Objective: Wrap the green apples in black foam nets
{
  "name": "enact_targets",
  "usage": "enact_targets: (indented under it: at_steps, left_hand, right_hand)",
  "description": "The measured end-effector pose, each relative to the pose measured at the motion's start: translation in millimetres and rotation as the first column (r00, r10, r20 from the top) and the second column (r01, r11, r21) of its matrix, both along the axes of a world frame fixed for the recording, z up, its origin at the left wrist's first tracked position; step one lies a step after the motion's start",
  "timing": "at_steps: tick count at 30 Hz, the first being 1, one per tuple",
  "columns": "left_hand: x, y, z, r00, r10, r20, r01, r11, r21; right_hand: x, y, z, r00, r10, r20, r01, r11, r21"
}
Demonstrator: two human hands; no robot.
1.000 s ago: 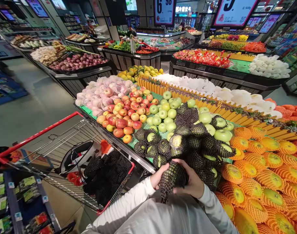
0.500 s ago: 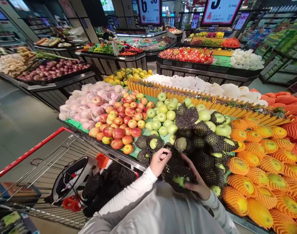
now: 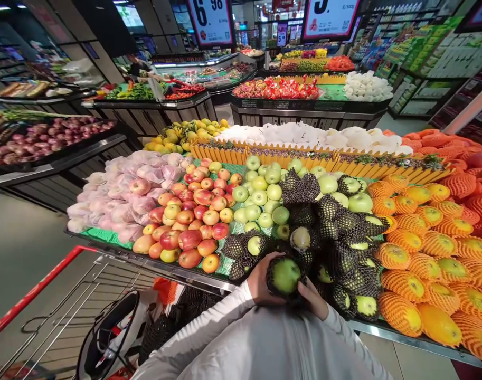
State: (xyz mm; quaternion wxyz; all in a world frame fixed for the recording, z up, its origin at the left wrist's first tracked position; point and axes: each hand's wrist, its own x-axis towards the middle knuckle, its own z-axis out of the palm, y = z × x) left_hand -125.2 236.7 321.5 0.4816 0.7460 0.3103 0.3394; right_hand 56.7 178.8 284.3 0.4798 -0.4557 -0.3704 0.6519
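Observation:
In front of my body, a green apple [image 3: 286, 275] sits in a black foam net, its bare green face turned up. My left hand [image 3: 261, 282] is wrapped round its left side. My right hand [image 3: 312, 298] grips the lower right side, the thumb pressed to the net's edge. Both hands are closed on the fruit; the palms and underside are hidden. Just beyond lie netted green apples [image 3: 346, 258], with bare green apples [image 3: 260, 198] behind them.
Red apples [image 3: 191, 239] and wrapped pinkish fruit [image 3: 120, 198] fill the stand's left part. Orange-netted yellow fruit [image 3: 407, 285] lies on the right. A wire shopping cart [image 3: 62, 316] with a red handle [image 3: 35, 295] stands at the left, holding a bag [image 3: 114, 327] and loose black nets [image 3: 161, 330].
My left hand has gone from pinching the net's upper end to cupping the apple's side. More of the green fruit now shows, facing up. The view has swung right.

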Motion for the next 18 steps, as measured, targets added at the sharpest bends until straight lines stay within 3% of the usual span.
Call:
enact_targets:
  at_steps: [4, 6, 8, 10, 13, 18]
  left_hand:
    - [6.4, 27.1, -13.2, 0.979, 0.19, -0.076, -0.183, 0.979, 0.092]
    - [10.4, 51.8, -16.0, 0.929, 0.334, -0.16, -0.298, 0.931, 0.211]
    - [14.7, 76.8, -18.9, 0.854, 0.422, -0.305, -0.326, 0.89, 0.319]
    - [19.1, 95.8, -23.8, 0.743, 0.394, -0.541, -0.221, 0.907, 0.359]
    - [25.2, 110.3, -34.1, 0.559, 0.276, -0.782, -0.07, 0.955, 0.287]
    - [28.8, 126.1, -38.8, 0.468, 0.224, -0.855, -0.083, 0.974, 0.21]
  right_hand:
    - [2.9, 13.1, -9.7, 0.997, 0.0, -0.076, -0.002, 1.0, -0.031]
    - [7.7, 20.8, -6.4, 0.995, -0.047, -0.089, 0.045, 0.999, -0.025]
    - [13.1, 24.8, -0.9, 0.99, -0.094, -0.106, 0.092, 0.996, -0.022]
    - [17.8, 25.0, 2.7, 0.984, -0.128, -0.124, 0.128, 0.992, -0.011]
    - [22.1, 23.9, 0.5, 0.982, -0.131, -0.135, 0.13, 0.991, -0.013]
    - [24.1, 29.7, -9.7, 0.983, -0.131, -0.127, 0.128, 0.991, -0.034]
